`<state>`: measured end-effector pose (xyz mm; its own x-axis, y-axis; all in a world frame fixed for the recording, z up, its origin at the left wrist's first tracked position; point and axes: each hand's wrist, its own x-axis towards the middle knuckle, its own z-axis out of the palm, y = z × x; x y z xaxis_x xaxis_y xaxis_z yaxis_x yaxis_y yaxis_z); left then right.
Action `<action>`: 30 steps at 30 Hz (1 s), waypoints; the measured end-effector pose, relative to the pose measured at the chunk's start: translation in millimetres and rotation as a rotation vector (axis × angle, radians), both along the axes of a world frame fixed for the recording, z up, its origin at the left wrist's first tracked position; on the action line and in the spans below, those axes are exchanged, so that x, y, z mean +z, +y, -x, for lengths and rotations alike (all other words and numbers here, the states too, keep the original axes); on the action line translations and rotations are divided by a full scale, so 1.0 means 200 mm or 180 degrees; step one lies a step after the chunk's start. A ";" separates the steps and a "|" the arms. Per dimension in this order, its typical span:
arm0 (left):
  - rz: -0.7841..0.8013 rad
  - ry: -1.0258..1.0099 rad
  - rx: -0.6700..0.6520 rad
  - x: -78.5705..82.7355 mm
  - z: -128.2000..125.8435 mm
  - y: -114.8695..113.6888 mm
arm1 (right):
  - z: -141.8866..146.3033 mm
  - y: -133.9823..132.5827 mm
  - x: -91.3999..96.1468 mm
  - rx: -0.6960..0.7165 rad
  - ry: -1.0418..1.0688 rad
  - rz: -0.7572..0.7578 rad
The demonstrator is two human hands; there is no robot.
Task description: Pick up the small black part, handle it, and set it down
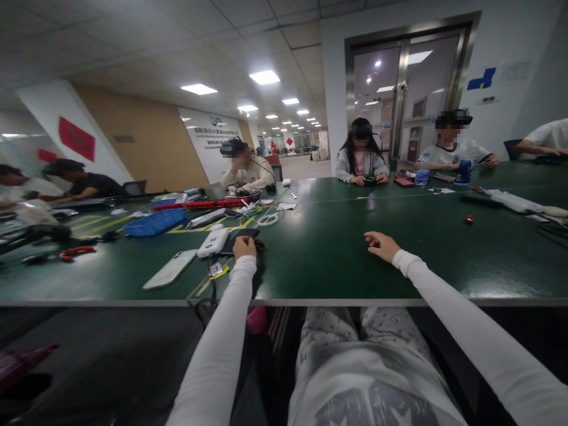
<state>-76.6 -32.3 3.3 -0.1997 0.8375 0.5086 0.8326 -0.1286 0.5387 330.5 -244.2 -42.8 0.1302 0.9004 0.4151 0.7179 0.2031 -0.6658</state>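
My left hand (244,247) reaches out over the green table (332,260) and rests on a small black object (242,236); its fingers are curled down over it and mostly hidden. A white device (213,242) lies just left of that hand, and a phone (170,269) lies face down further left. My right hand (381,245) rests on bare table to the right, fingers loosely curled and slightly apart, holding nothing. Both arms wear long white sleeves.
A blue tray (155,223), red tools (76,252), cables and a roll of tape (267,219) lie at the left. Water bottles (422,169) stand at the far side. Other people sit around the table. A small red item (469,219) lies at the right.
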 end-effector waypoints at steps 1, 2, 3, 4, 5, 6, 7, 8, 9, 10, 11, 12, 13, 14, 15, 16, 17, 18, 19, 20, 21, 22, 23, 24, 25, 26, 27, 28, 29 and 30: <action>-0.0045 0.0000 0.0041 0.00 0.00 0.00 | 0.00 0.00 0.00 0.0006 -0.0004 0.0008; -0.0072 0.0012 0.0074 0.00 0.00 0.00 | 0.00 0.00 0.00 0.0009 -0.0008 0.0019; -0.0076 0.0029 0.0095 0.00 0.00 0.00 | 0.00 0.00 0.00 0.0003 -0.0006 0.0031; -0.0057 0.0044 0.0102 0.01 0.00 -0.01 | 0.00 -0.01 0.00 0.0000 -0.0003 0.0047; -0.0025 0.0059 0.0096 0.00 0.00 -0.01 | 0.01 -0.01 0.00 -0.0003 0.0002 0.0059; 0.0009 0.0076 0.0084 0.00 0.00 -0.01 | 0.01 -0.01 0.00 -0.0002 0.0007 0.0068; 0.0042 0.0098 0.0070 0.00 0.00 -0.01 | 0.00 -0.01 0.00 -0.0003 0.0012 0.0073; 0.0075 0.0121 0.0058 0.00 0.00 0.00 | 0.00 -0.01 0.00 -0.0001 0.0018 0.0076; 0.0112 0.0143 0.0051 0.00 0.00 0.00 | 0.00 0.00 0.00 0.0006 0.0021 0.0076; 0.0149 0.0163 0.0047 0.00 0.00 0.00 | 0.00 0.00 -0.01 0.0011 0.0023 0.0071; 0.0187 0.0177 0.0042 0.00 0.00 0.00 | 0.00 0.00 -0.01 0.0019 0.0022 0.0067; 0.0216 0.0182 0.0041 -0.01 0.00 0.01 | 0.00 0.00 -0.02 0.0027 0.0019 0.0064; 0.0237 0.0183 0.0041 -0.01 0.00 0.01 | -0.01 0.01 -0.02 0.0030 0.0016 0.0060; 0.0252 0.0181 0.0044 -0.01 0.00 0.01 | -0.01 0.01 -0.02 0.0030 0.0013 0.0055; 0.0264 0.0181 0.0045 -0.01 0.00 0.00 | -0.01 0.01 -0.03 0.0019 0.0012 0.0047; 0.0274 0.0188 0.0041 0.00 0.00 0.00 | -0.01 0.01 -0.03 0.0008 0.0011 0.0038; 0.0284 0.0200 0.0035 0.00 -0.01 0.00 | -0.01 0.01 -0.03 0.0006 0.0010 0.0030; 0.0292 0.0216 0.0025 0.00 -0.01 -0.01 | -0.01 0.01 -0.03 0.0008 0.0007 0.0024; 0.0300 0.0231 0.0013 0.00 -0.01 -0.01 | -0.01 0.01 -0.02 0.0015 0.0002 0.0023; 0.0305 0.0246 0.0002 0.00 -0.01 -0.01 | -0.01 0.01 -0.02 0.0024 -0.0005 0.0028; 0.0311 0.0259 -0.0006 0.01 -0.01 -0.01 | -0.01 0.01 -0.02 0.0026 -0.0014 0.0034; 0.0317 0.0272 -0.0011 0.01 -0.01 -0.01 | -0.01 0.01 -0.02 0.0022 -0.0025 0.0040; 0.0327 0.0287 -0.0014 0.01 -0.01 -0.01 | -0.01 0.01 -0.02 0.0018 -0.0039 0.0044; 0.0338 0.0302 -0.0018 0.01 -0.01 -0.01 | -0.01 0.01 -0.02 0.0016 -0.0052 0.0043; 0.0344 0.0316 -0.0017 0.00 -0.01 0.00 | -0.01 0.01 -0.02 0.0020 -0.0065 0.0042; 0.0347 0.0328 -0.0012 0.00 -0.01 0.00 | -0.01 0.01 -0.02 0.0029 -0.0075 0.0041; 0.0348 0.0338 -0.0002 0.00 -0.01 0.01 | -0.01 0.01 -0.02 0.0040 -0.0083 0.0043; 0.0348 0.0346 0.0010 -0.01 -0.01 0.02 | -0.01 0.01 -0.02 0.0048 -0.0089 0.0048; 0.0345 0.0354 0.0023 -0.01 -0.01 0.02 | -0.01 0.01 -0.02 0.0046 -0.0092 0.0055; 0.0340 0.0362 0.0035 -0.02 0.00 0.03 | -0.01 0.01 -0.02 0.0045 -0.0095 0.0063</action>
<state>-75.6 -25.8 0.0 -0.1554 0.8862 0.4366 0.8901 -0.0661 0.4509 332.8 -242.6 -47.3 0.1053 0.9101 0.4007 0.7348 0.2003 -0.6480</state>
